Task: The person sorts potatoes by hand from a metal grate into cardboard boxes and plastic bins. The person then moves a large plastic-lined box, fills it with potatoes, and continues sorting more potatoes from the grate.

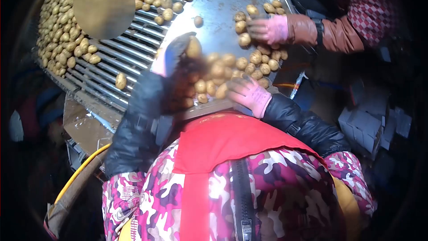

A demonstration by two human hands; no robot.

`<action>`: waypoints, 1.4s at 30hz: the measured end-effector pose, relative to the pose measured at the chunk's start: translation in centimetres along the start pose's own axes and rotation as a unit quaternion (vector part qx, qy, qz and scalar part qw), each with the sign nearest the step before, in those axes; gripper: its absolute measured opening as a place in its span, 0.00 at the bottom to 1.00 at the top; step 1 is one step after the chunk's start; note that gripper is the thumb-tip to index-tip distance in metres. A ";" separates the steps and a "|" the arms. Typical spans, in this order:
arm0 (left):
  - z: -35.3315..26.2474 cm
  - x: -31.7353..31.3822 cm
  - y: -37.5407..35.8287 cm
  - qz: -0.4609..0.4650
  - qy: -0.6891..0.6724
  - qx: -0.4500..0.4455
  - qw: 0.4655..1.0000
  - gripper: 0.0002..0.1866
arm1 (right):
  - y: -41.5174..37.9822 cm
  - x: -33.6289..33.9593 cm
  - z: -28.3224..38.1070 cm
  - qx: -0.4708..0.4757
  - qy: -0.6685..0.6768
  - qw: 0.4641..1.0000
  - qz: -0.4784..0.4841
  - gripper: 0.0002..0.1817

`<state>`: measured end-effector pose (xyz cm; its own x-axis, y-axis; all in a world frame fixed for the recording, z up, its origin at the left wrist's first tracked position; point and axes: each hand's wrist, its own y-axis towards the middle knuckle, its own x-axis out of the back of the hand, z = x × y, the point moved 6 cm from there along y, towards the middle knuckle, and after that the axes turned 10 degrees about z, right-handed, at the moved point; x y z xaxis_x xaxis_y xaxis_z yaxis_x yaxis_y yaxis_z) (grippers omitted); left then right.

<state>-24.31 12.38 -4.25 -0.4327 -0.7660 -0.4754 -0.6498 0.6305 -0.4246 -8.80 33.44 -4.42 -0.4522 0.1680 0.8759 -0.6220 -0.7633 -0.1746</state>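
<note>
My left hand point(173, 56), in a pink glove with a dark coated palm, is smeared by motion at the left edge of the metal sorting plate point(214, 6). A potato point(194, 48) shows right beside its fingers, and I cannot tell if they grip it. My right hand point(249, 94), gloved alike, lies with fingers stretched out at the near side of a pile of potatoes point(218, 69). Its fingertips are right at the nearest ones. Part of the pile between my hands is blurred.
Across the plate, another person's gloved hand point(269, 29) rests among potatoes. A roller conveyor point(129, 40) on the left carries many potatoes point(62, 40). A yellow hose point(80, 169) runs at lower left, and torn cardboard boxes point(363, 127) lie to the right.
</note>
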 end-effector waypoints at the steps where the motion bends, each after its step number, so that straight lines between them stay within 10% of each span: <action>1: 0.6 0.6 -1.2 0.010 -0.195 0.011 0.981 0.25 | 1.2 0.6 0.3 0.030 -0.013 0.999 0.007 0.26; 4: 0.8 0.8 -5.3 0.124 -0.390 -0.098 0.907 0.27 | 4.3 1.3 0.0 0.060 0.050 0.997 0.017 0.25; 9: 0.4 1.0 -11.9 -0.126 -0.025 -0.212 0.969 0.30 | 8.7 1.8 -3.8 -0.028 -0.097 0.991 0.089 0.26; 12: 1.4 1.1 -13.8 -0.119 -0.411 -0.137 0.893 0.34 | 11.0 2.1 -10.8 -0.200 -0.105 0.973 0.036 0.23; 14: 2.8 1.3 -15.9 -0.197 -0.411 -0.132 0.880 0.34 | 11.2 5.7 -9.2 -0.244 -0.068 0.963 -0.090 0.25; 23: 4.9 1.7 -23.1 -0.235 -0.223 -0.275 0.905 0.34 | 16.6 2.9 11.6 0.297 -0.053 0.951 0.072 0.28; 33: 7.5 1.2 -27.1 -0.260 -0.301 -0.277 0.875 0.30 | 18.6 4.8 -0.8 0.030 -0.219 0.975 -0.034 0.37; 38: 8.0 0.9 -28.3 -0.318 -0.332 -0.227 0.858 0.27 | 14.7 5.6 -11.7 -0.250 -0.123 0.960 -0.025 0.37; 42: 12.0 2.0 -32.9 -0.430 -0.302 -0.131 0.841 0.28 | 13.6 5.6 -5.4 -0.084 -0.117 0.985 -0.093 0.33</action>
<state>3.70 -8.37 -0.53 0.6124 -0.6715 -0.4171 -0.7096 -0.2343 -0.6645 -23.26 27.43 -4.33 -0.1733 0.1318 0.9760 -0.7862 -0.6154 -0.0565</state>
